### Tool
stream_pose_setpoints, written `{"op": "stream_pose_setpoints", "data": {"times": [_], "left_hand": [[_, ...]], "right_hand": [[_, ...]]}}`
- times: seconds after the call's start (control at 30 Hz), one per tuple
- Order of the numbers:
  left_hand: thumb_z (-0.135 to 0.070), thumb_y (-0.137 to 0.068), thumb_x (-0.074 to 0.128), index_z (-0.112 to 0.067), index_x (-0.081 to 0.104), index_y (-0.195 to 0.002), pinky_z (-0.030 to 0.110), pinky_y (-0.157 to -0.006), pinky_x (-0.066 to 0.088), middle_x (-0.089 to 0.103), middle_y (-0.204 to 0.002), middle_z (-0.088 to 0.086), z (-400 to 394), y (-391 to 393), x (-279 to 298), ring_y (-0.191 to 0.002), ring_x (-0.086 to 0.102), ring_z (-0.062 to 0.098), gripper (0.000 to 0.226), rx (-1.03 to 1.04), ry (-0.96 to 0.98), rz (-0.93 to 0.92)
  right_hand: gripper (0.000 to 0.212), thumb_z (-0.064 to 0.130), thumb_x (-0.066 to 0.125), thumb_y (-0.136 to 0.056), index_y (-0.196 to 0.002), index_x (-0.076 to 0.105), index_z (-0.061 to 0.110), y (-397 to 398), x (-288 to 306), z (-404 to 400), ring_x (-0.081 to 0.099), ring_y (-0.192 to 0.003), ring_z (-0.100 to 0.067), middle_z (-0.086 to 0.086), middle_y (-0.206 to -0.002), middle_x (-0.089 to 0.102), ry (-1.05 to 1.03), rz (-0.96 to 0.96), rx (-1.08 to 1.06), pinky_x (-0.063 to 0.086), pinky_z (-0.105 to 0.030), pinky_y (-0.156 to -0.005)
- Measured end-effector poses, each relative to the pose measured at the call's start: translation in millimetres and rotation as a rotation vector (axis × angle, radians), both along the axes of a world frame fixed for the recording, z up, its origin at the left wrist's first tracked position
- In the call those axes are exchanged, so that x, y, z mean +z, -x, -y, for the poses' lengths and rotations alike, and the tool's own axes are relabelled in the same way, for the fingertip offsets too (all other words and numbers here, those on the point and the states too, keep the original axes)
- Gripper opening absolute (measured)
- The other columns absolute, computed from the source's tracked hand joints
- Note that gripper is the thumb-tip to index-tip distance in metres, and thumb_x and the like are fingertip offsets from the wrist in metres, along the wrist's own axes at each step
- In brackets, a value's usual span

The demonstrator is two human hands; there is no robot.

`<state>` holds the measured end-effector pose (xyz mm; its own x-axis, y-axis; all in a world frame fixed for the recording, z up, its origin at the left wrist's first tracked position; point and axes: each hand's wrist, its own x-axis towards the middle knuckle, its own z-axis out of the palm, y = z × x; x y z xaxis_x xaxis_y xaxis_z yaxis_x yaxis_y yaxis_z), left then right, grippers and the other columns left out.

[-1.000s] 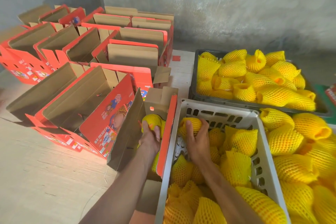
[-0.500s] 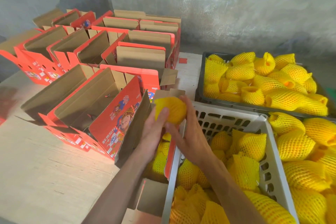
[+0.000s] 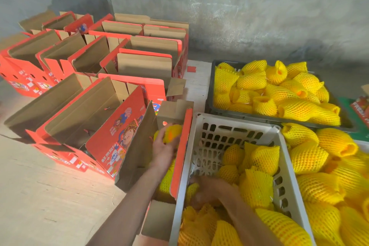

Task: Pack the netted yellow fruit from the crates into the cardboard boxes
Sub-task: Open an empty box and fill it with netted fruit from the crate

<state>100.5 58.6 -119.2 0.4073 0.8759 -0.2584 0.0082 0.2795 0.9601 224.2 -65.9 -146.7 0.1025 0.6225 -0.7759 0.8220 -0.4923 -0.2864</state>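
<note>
My left hand (image 3: 164, 151) grips a netted yellow fruit (image 3: 173, 132) inside the open red cardboard box (image 3: 182, 156) beside the crate. More netted fruit (image 3: 166, 180) lies lower in that box. My right hand (image 3: 206, 190) reaches down among the netted fruit (image 3: 257, 183) in the white plastic crate (image 3: 199, 146), fingers curled round one piece (image 3: 191, 188); the grasp is blurred.
A dark crate (image 3: 209, 106) full of netted fruit stands behind the white one. More netted fruit (image 3: 323, 166) is heaped at the right. Several open red cardboard boxes (image 3: 83, 110) fill the left and back. A grey wall (image 3: 239, 16) closes the far side.
My left hand took the fruit from both hands and lowered it into the box. My right hand dropped back into the white crate.
</note>
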Motion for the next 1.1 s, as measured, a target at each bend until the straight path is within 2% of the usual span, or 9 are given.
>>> {"op": "stream_pose_setpoints", "data": {"times": [0.07,0.13,0.3,0.5,0.63,0.73,0.83,0.93,1.1], "left_hand": [[-0.061,-0.092,0.063,-0.052,0.041,-0.146,0.015,-0.109,0.036,0.035,-0.160,-0.011,9,-2,-3,-0.145,0.038,0.011,0.059,-0.134,-0.417,-0.237],[-0.085,-0.088,0.034,-0.054,0.016,-0.156,0.032,-0.122,0.019,0.015,-0.166,-0.021,8,-4,-14,-0.155,0.015,0.006,0.077,-0.267,-0.477,-0.320],[-0.042,-0.098,0.042,-0.028,0.006,-0.164,0.053,-0.126,0.002,-0.002,-0.171,-0.006,-6,-4,-16,-0.158,-0.003,0.019,0.076,-0.448,-0.723,-0.791],[-0.023,-0.095,0.070,-0.023,0.055,-0.140,0.048,-0.114,0.040,0.046,-0.149,-0.001,-11,5,9,-0.136,0.042,0.022,0.048,-0.242,-0.639,-0.475],[-0.015,-0.100,0.063,-0.026,0.070,-0.115,0.044,-0.073,0.061,0.072,-0.106,-0.008,1,7,30,-0.091,0.069,0.019,0.019,0.053,-0.322,-0.121],[-0.025,-0.101,0.064,-0.018,0.072,-0.109,0.027,-0.048,0.049,0.076,-0.103,0.005,5,11,43,-0.075,0.069,0.022,0.014,0.139,-0.036,0.149],[-0.050,-0.094,0.066,-0.019,0.071,-0.118,0.027,-0.055,0.052,0.075,-0.113,0.007,11,13,57,-0.086,0.071,0.018,0.040,0.009,0.089,0.240],[-0.073,-0.076,0.072,-0.029,0.067,-0.130,0.038,-0.082,0.058,0.074,-0.120,0.002,17,17,67,-0.108,0.072,0.020,0.069,-0.177,0.099,0.124],[-0.039,-0.089,0.075,-0.009,0.067,-0.130,0.049,-0.095,0.057,0.069,-0.124,0.021,14,30,68,-0.109,0.069,0.034,0.051,-0.124,0.349,0.408]], "right_hand": [[0.098,0.043,0.079,-0.085,-0.162,0.020,0.031,5,-1,-1,0.041,-0.144,-0.036,-0.008,-0.161,0.040,0.007,0.044,0.055,0.037,-0.049,-0.120],[0.102,0.040,0.080,-0.086,-0.164,0.014,0.029,9,1,-1,0.037,-0.147,-0.037,-0.009,-0.163,0.037,0.013,0.044,0.062,0.035,-0.050,-0.121],[0.094,0.030,0.087,-0.075,-0.153,0.035,0.029,0,6,5,0.059,-0.124,-0.027,-0.003,-0.139,0.059,-0.122,-0.055,-0.088,0.055,-0.044,-0.102],[0.092,0.043,0.087,-0.077,-0.151,0.034,0.030,-13,11,-4,0.058,-0.123,-0.022,0.000,-0.147,0.050,-0.564,-0.016,-0.367,0.056,-0.042,-0.100],[0.087,0.056,0.082,-0.079,-0.147,0.032,0.034,-21,23,-13,0.059,-0.119,-0.019,0.000,-0.143,0.051,-1.011,-0.067,-0.789,0.056,-0.037,-0.091],[0.085,0.068,0.076,-0.081,-0.146,0.029,0.041,-8,41,-12,0.063,-0.111,-0.011,0.011,-0.133,0.051,-1.274,-0.214,-0.963,0.061,-0.029,-0.082],[0.083,0.062,0.073,-0.087,-0.151,0.025,0.040,12,66,-14,0.058,-0.115,0.009,0.039,-0.128,0.048,-1.432,-0.394,-0.867,0.053,-0.009,-0.078],[0.081,0.058,0.063,-0.096,-0.159,0.016,0.037,29,77,-21,0.060,-0.121,0.000,0.030,-0.144,0.048,-1.263,-0.512,-0.538,0.051,-0.014,-0.093],[0.048,0.036,0.043,-0.111,-0.158,0.034,0.029,24,65,-19,0.043,-0.143,-0.005,0.014,-0.154,0.046,-1.165,-0.592,-0.473,0.040,-0.035,-0.117]]}}
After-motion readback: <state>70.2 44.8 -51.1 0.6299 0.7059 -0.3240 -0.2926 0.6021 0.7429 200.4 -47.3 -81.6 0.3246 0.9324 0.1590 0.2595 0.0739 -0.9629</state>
